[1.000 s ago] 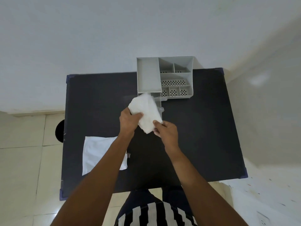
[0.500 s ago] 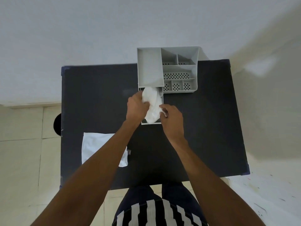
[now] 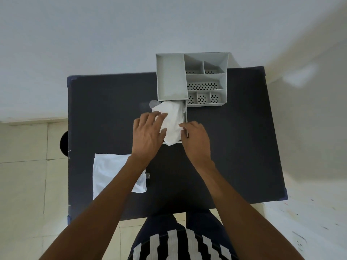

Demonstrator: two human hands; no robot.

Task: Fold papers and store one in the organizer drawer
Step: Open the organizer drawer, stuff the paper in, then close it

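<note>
A grey organizer [image 3: 171, 79] with several compartments stands at the table's far edge. Its drawer [image 3: 186, 117] is pulled out toward me. A crumpled, folded white paper [image 3: 173, 121] lies in the drawer and sticks out over its left and front edges. My left hand [image 3: 148, 134] rests on the paper's left side with the fingers straight and spread. My right hand [image 3: 196, 139] curls its fingers round the drawer's front right corner, beside the paper's edge. A second folded white paper [image 3: 110, 171] lies flat on the table at the near left, partly under my left forearm.
The dark table [image 3: 234, 147] stands against a white wall. A dark round object [image 3: 63, 143] sits on the tiled floor past the table's left edge. A wall socket [image 3: 299, 243] shows at the lower right.
The paper went from above the drawer down into it. My left hand let go of it and now lies flat on top. My right hand moved to the drawer's front right corner.
</note>
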